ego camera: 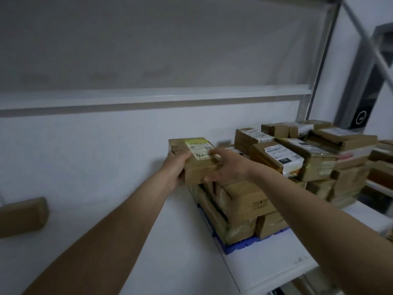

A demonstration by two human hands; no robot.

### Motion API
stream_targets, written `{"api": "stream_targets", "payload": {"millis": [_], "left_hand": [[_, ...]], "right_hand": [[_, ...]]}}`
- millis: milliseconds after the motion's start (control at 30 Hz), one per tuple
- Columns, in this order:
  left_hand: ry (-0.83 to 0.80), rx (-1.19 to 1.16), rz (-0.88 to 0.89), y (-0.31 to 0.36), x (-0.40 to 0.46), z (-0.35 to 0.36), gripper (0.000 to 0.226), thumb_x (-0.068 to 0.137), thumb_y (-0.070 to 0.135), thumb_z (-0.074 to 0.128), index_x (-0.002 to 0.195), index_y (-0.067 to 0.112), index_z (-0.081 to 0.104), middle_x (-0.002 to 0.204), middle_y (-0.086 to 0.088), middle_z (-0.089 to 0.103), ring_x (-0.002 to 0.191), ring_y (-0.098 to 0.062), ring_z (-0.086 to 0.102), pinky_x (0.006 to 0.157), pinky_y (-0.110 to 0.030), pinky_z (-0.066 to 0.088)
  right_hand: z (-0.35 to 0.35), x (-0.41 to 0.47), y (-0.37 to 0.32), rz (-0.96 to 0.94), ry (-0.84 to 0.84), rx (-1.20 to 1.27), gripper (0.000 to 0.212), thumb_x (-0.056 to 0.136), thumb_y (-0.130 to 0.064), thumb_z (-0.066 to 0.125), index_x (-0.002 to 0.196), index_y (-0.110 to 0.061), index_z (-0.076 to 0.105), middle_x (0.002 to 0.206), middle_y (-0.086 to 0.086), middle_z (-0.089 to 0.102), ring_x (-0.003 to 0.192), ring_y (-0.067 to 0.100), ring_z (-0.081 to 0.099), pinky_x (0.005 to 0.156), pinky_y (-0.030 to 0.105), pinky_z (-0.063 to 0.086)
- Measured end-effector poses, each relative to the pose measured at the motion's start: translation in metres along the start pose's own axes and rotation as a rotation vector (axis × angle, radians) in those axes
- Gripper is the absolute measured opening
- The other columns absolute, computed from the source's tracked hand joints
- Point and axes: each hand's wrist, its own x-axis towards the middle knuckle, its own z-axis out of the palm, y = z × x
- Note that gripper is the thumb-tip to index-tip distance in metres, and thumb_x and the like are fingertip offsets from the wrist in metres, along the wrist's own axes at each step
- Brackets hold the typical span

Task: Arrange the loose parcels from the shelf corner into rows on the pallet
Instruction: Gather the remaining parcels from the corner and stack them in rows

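- At the far left, a lone brown parcel lies on the white shelf, well apart from everything else and cut off by the frame edge.
- Moving right, the left hand is clenched around the near left corner of a taped cardboard parcel, thumb on top and the other digits hidden beneath.
- That held parcel is flat and oblong, its long axis running away from the person, with a white and yellow label facing up. It sits at the left end of the stack — whether it rests on the parcels below or is lifted clear of them cannot be told.
- The right hand grasps the same parcel from its right side, fingers across the top and the thumb along the near edge. Both hands are equally close to it.
- Below and to the right, a blue pallet sits on the shelf and carries brown parcels packed side by side in layers.
- Farther right, a looser pile of parcels leans at mixed angles — judged to be the unsorted lot.
- The coming move likely turns on lowering the held parcel square onto the stacked row directly beneath it.
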Motion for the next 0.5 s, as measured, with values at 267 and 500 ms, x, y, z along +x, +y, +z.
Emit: {"api": "stream_targets", "payload": {"millis": [267,500], "left_hand": [[-0.159,0.487,0.118,-0.007,0.035,0.079,0.135,0.057,0.022,0.092,0.152,0.022,-0.003,0.149,-0.005,0.037,0.134,-0.023,0.04,0.11,-0.04,0.037],[-0.03,0.734,0.193,-0.017,0.06,0.124,0.119,0.069,0.019,0.085,0.152,0.013,-0.001,0.15,-0.006,0.026,0.135,-0.018,0.028,0.111,-0.029,0.029]], "right_hand": [[-0.063,0.032,0.056,0.029,0.03,-0.239,0.087,0.073,-0.031,0.079,0.146,-0.016,0.033,0.146,0.007,0.039,0.13,0.024,0.042,0.102,0.031,0.039],[-0.081,0.064,0.087,0.004,-0.063,-0.419,0.068,0.08,-0.029,0.071,0.138,-0.014,0.039,0.142,0.012,0.029,0.117,0.028,0.048,0.094,0.033,0.042]]}}
